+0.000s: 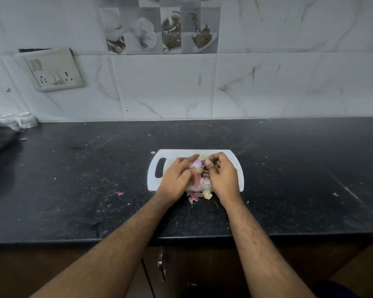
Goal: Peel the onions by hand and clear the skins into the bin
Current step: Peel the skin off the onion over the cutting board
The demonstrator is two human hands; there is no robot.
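Observation:
A small pink onion [197,164] is held over a white cutting board [157,155] on the black counter. My left hand [177,179] grips the onion from the left, index finger stretched over its top. My right hand [222,175] has its fingers curled against the onion's right side, pinching at its skin. A strip of pink skin [196,179] hangs down between the hands. Loose skins [199,195] lie at the board's near edge and on the counter. No bin is in view.
The black counter [73,179] carries scattered flecks and a pink skin scrap [119,193]. White cups [25,119] and a dark blurred object [0,140] sit at the far left. A switch socket [54,69] is on the tiled wall. Cabinet doors [162,267] are below.

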